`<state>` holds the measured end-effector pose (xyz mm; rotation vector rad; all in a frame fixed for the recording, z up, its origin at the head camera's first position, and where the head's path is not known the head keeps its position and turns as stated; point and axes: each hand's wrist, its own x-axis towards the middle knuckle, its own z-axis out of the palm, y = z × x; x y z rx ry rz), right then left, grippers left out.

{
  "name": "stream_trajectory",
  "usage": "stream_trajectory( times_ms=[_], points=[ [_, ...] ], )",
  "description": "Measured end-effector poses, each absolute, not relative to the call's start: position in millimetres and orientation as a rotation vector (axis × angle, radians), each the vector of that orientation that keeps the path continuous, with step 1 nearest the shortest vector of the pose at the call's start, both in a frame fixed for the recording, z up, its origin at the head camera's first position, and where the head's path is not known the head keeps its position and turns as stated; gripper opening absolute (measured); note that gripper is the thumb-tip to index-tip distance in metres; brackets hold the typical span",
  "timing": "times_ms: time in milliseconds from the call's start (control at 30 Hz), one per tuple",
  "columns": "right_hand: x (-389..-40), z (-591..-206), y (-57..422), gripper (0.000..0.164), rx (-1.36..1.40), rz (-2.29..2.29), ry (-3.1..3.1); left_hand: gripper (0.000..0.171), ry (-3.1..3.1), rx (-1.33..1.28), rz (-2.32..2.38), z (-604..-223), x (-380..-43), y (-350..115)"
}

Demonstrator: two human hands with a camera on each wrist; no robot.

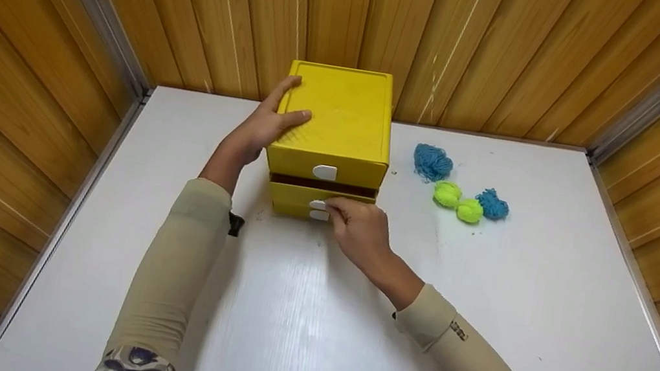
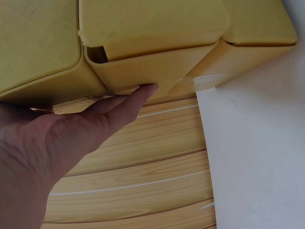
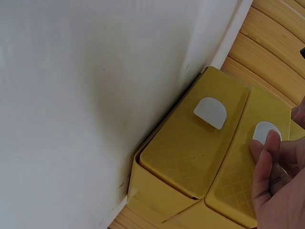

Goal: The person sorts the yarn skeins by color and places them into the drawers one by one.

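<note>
A yellow drawer box (image 1: 341, 109) with stacked drawers and white tab handles stands at the back middle of the table. My left hand (image 1: 271, 121) rests against its upper left, thumb on the lid. In the left wrist view the fingers (image 2: 126, 107) lie fairly straight along the box's side. My right hand (image 1: 362, 230) pinches the white handle (image 1: 318, 204) of the middle drawer (image 1: 292, 196), which stands slightly pulled out, with a dark gap above it. In the right wrist view, the bottom drawer (image 3: 190, 148) bears its own white handle (image 3: 210, 113), untouched.
To the right of the box lie two blue yarn bundles (image 1: 433, 162) and two lime-green yarn balls (image 1: 447, 194) on the white table (image 1: 281, 335). Wood-patterned panels (image 1: 487, 52) close off the back and both sides.
</note>
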<state>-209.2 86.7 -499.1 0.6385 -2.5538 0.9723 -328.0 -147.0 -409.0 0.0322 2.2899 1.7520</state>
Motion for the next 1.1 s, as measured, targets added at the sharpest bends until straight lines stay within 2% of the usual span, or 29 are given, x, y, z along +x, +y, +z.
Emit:
stream_trajectory(
  times_ms=[800, 1100],
  points=[
    [-190, -500, 92, 0.013, 0.711, 0.916, -2.526, 0.076, 2.282, 0.044, 1.751, -408, -328, -146],
    [-177, -502, 93, 0.007, 0.782, 0.911, -2.461, 0.077, 2.273, 0.038, 1.746, -407, -326, -147]
  ],
)
